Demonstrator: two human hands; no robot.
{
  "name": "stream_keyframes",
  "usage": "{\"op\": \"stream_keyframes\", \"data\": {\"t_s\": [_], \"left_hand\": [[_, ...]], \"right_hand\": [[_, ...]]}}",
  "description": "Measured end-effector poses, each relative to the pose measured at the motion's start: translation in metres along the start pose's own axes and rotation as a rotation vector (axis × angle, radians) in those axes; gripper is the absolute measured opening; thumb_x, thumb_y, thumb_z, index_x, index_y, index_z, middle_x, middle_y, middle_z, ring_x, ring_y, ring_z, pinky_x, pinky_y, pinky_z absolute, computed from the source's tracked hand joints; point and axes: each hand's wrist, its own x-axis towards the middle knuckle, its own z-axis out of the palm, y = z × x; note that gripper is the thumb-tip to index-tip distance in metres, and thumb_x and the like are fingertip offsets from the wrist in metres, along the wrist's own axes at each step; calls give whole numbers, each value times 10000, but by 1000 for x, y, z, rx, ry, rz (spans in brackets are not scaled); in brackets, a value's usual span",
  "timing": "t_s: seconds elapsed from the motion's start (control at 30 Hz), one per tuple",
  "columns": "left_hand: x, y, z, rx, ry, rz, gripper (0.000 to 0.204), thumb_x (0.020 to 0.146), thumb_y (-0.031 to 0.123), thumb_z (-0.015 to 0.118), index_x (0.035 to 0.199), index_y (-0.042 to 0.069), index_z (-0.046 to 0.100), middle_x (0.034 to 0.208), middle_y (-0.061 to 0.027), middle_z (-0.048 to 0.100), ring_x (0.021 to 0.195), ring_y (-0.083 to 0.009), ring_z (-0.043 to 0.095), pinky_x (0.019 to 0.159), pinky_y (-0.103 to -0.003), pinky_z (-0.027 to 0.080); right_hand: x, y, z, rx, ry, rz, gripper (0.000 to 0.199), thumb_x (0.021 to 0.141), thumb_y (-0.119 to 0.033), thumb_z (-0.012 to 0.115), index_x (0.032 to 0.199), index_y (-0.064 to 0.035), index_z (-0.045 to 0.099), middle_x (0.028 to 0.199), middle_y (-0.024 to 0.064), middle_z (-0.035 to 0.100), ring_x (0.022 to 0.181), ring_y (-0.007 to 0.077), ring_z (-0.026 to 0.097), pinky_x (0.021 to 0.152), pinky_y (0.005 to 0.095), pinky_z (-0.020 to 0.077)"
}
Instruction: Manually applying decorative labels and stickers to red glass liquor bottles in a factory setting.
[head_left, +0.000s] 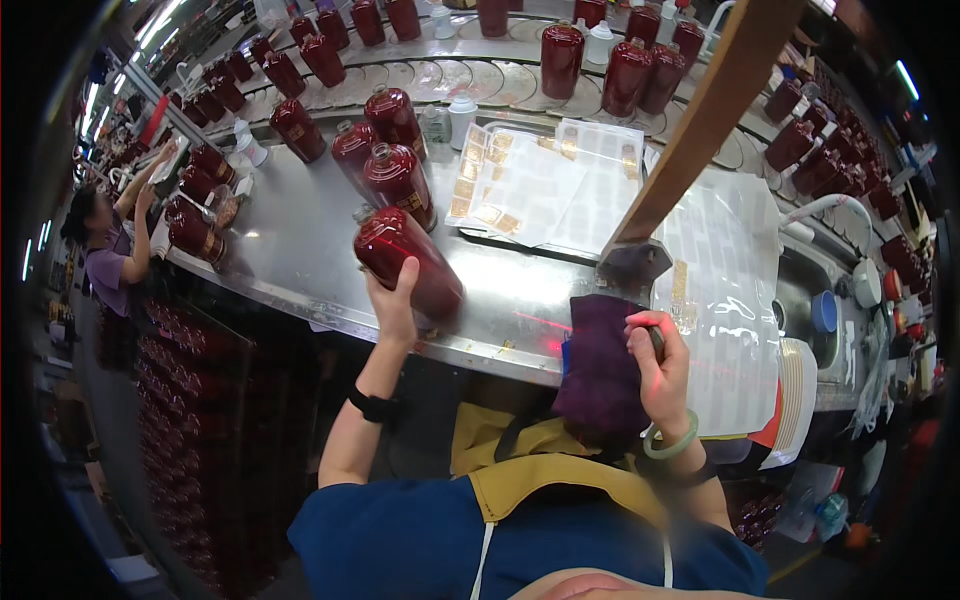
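Observation:
My left hand (393,300) is wrapped round a dark red glass bottle (410,262) that leans over the metal bench. Close behind it stand more red bottles, among them one with gold marking (395,180). My right hand (662,365) is closed at the right side of a purple cloth-covered pad (602,365). A small dark rounded end shows between its fingers; its kind cannot be made out. The pad sits below a dark metal bracket (635,268) on a slanting wooden post (700,130). Red light streaks fall on the bench beside the pad.
Sheets with gold labels (510,180) lie behind the pad. Translucent sheets (725,300) cover the bench at right, beside a sink (808,290). A curved conveyor (440,80) carries red bottles along the back. Another person (112,240) works at far left.

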Motion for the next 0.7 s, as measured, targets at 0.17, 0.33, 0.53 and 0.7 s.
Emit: {"op": "stream_keyframes", "data": {"t_s": [0.17, 0.33, 0.53, 0.7], "left_hand": [[-61, 9, 62, -186, -402, -272, 608, 948, 352, 720, 1403, 21, 490, 1259, -84, 620, 1132, -181, 614, 980, -353, 508], [-117, 17, 134, -259, -579, -608, 525, 1050, 355, 592, 1412, 6, 439, 1274, -126, 612, 1107, -173, 630, 953, -343, 533], [-139, 9, 181, -251, -572, -761, 513, 1066, 431, 556, 1329, -2, 477, 1210, -129, 622, 1049, -164, 654, 878, -321, 571], [-137, 1, 191, -228, -610, -815, 520, 1059, 464, 562, 1267, -9, 500, 1138, -113, 645, 988, -146, 663, 843, -307, 573]], "right_hand": [[-2, 2, -14, 23, 40, 36, 171, 1012, -54, 626, 1180, -23, 636, 910, -32, 555, 751, 32, 422, 662, 205, 372], [-4, -14, -12, -135, -154, 12, 765, 909, -95, 753, 1572, -52, 373, 1258, 85, 576, 848, 93, 523, 806, 238, 455], [-7, 7, -21, 120, -33, 89, 793, 990, -221, 684, 1590, 62, 250, 1447, 223, 516, 1298, 255, 531, 1112, 391, 418], [-8, 9, -30, 75, 39, 120, 743, 1000, -217, 671, 1590, 26, 290, 1224, 146, 640, 1054, 161, 653, 897, 306, 542]]}}
